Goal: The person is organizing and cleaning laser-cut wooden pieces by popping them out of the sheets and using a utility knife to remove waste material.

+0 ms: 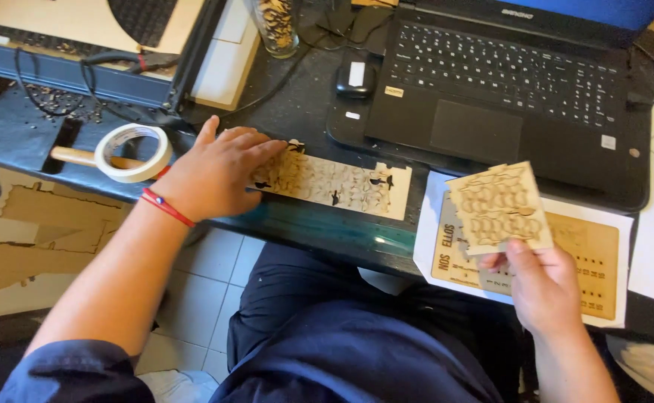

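Between the left hand (215,173) and the right hand (540,287), the dark desk edge (327,227) is lying open. A laptop (506,89) is blocking the far side, a tape roll (133,151) is crowding the left, and a mouse (355,77), possibly cabled, is sitting behind.

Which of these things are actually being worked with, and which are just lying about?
In hand:
left hand pressing the long cut wooden strip
right hand holding the small cut wooden panel

Lying about:
tape roll
laptop
mouse
engraved board
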